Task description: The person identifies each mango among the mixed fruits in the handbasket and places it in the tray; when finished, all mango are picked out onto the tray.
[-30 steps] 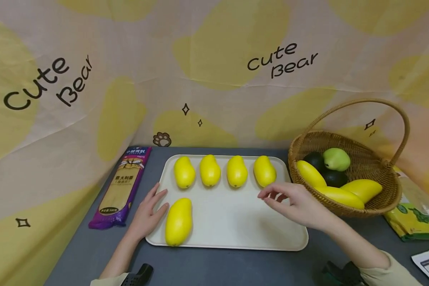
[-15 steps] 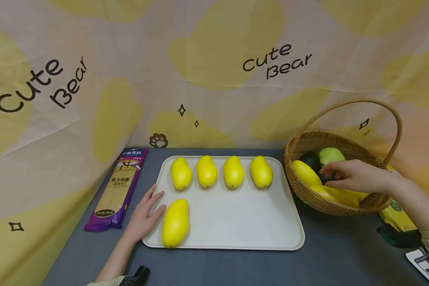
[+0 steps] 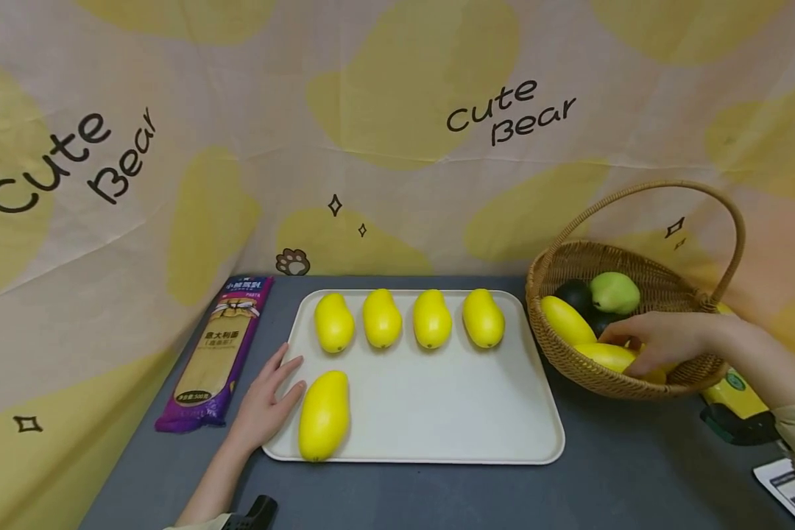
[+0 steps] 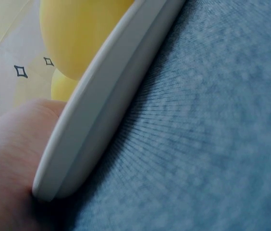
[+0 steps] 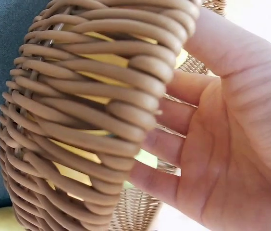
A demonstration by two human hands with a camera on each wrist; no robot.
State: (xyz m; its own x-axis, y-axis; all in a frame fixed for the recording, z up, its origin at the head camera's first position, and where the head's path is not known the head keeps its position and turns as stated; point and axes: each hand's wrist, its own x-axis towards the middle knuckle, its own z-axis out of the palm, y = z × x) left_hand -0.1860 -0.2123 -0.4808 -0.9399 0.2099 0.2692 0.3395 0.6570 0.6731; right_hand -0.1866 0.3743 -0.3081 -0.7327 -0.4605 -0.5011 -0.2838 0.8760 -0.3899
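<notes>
My left hand (image 3: 268, 405) rests on the left rim of the white tray (image 3: 437, 412), its fingers spread. On the tray, several yellow mangoes (image 3: 432, 319) line the far side, and one more mango (image 3: 324, 416) lies at the near left corner. My right hand (image 3: 669, 338) reaches into the wicker basket (image 3: 550, 361). There its fingers and thumb curve around a mango mostly hidden under the palm; the fingertips are partly out of sight. Beside it in the basket are other mangoes (image 3: 566, 320), a green pear-like fruit (image 3: 615, 293) and dark avocado-like fruits (image 3: 574, 296).
A purple pasta packet (image 3: 218, 353) lies left of the tray on the grey table (image 3: 437, 500). Behind the basket's right side is a yellow-green bag (image 3: 735, 394). A printed white card (image 3: 791, 486) lies at the lower right. The basket handle (image 3: 735, 250) arches above the fruit.
My right hand has gone from above the tray's right side into the basket, then lower, onto a mango near the front. The left hand has stayed on the tray rim.
</notes>
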